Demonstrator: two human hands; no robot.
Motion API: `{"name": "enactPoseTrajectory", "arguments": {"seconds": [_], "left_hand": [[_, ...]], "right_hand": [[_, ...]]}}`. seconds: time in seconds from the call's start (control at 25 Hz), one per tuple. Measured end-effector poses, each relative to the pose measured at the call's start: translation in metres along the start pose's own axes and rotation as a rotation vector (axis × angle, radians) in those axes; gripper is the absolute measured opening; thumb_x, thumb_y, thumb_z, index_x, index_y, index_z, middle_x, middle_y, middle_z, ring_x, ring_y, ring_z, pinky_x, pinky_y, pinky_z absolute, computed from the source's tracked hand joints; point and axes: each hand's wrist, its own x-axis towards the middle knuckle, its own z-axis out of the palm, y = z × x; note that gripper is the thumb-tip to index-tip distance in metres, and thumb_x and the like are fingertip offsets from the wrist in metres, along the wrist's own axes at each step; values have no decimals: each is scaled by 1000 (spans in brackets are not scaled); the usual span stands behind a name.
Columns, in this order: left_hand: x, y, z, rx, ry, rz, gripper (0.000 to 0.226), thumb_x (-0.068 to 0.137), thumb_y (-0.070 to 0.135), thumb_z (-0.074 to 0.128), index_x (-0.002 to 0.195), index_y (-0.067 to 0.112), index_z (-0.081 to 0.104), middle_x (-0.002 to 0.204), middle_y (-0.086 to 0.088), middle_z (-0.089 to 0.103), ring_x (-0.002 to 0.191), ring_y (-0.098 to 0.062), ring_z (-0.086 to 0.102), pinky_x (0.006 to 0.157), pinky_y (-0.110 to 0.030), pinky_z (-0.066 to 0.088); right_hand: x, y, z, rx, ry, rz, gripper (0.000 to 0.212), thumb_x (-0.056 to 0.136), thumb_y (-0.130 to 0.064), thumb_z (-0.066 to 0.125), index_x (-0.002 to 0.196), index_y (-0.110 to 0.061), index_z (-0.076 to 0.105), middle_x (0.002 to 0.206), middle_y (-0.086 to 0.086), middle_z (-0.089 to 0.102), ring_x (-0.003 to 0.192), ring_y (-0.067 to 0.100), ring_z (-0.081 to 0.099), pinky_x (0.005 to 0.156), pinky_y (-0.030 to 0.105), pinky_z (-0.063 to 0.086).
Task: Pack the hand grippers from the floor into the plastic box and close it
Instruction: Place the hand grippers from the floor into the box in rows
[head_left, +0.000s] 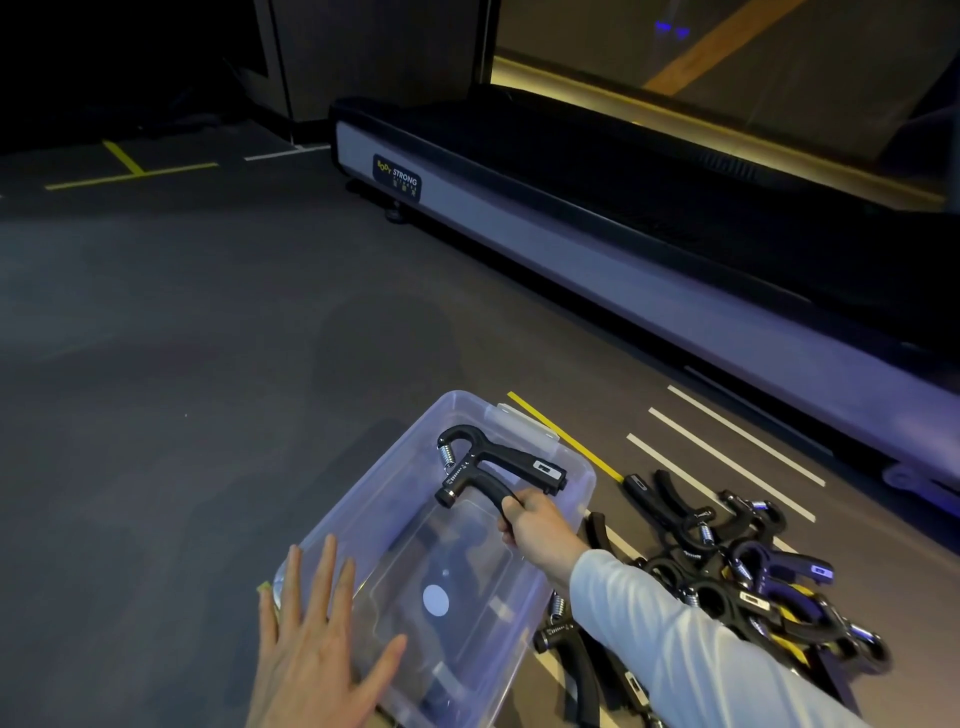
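Fingers of the right hand (535, 525) are wrapping around one handle of a black hand gripper (491, 467), holding it over the open plastic box (363, 499), while the left hand (311, 644) is resting spread flat on the box's near corner and a pile of grippers (748, 582) is lying on the floor (182, 338) just beside the box.

The clear plastic storage box (395, 499) stands open-topped on the dark grey floor (182, 338), its mouth partly taken up by the right hand (535, 525) holding a black spring hand gripper (493, 470) over the far end. The left hand (317, 649) lies spread across the near-left rim. Left of the box and beyond it the floor is bare and open. Just right of the box, a tangled heap of black hand grippers (737, 587) crowds the floor. Behind that, the long grey-sided treadmill base (571, 244) walls off the far right.
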Motion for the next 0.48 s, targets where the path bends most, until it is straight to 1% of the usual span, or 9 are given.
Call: {"name": "enactPoseTrajectory", "arguments": {"seconds": [0.08,0.16,0.24,0.32,0.4,0.48], "left_hand": [[-1,0,1,11,-8,-4,91,79,76,19,126,4,51,146,-8,35,143,-30,5,100,-55,17],[-2,1,0,19,-17,-13,91,80,75,18,125,4,52,145,-9,36,138,-37,17,98,-57,22],[-2,3,-2,21,-26,-30,89,81,74,17,123,4,53,145,-9,36,134,-39,23,96,-60,27],[-1,5,-5,15,-45,-49,89,83,72,15,122,3,55,146,-9,35,133,-39,24,94,-63,31],[0,6,-9,22,-74,-61,88,85,70,14,124,3,55,148,-9,32,134,-38,23,94,-64,32],[-1,6,-12,31,-100,-67,88,85,70,14,128,3,52,150,-8,28,136,-36,20,97,-63,31]], "right_hand": [[0,1,0,-9,5,10,19,97,-19,36,80,-17,46,77,2,50,73,16,47,80,33,43],[1,3,1,-8,2,13,21,97,-19,36,78,-16,45,75,2,50,73,16,47,79,33,42],[3,2,2,-19,20,23,27,97,-17,37,72,-16,45,72,2,50,70,17,46,76,33,41],[7,2,3,-26,44,56,28,96,-15,38,68,-16,45,72,4,50,72,21,47,75,34,40],[12,1,3,-20,52,92,25,93,-12,39,69,-13,46,74,8,49,73,23,45,73,34,38],[19,1,3,-9,77,129,23,92,-10,40,70,-11,46,73,10,48,68,22,45,70,34,39]]}}
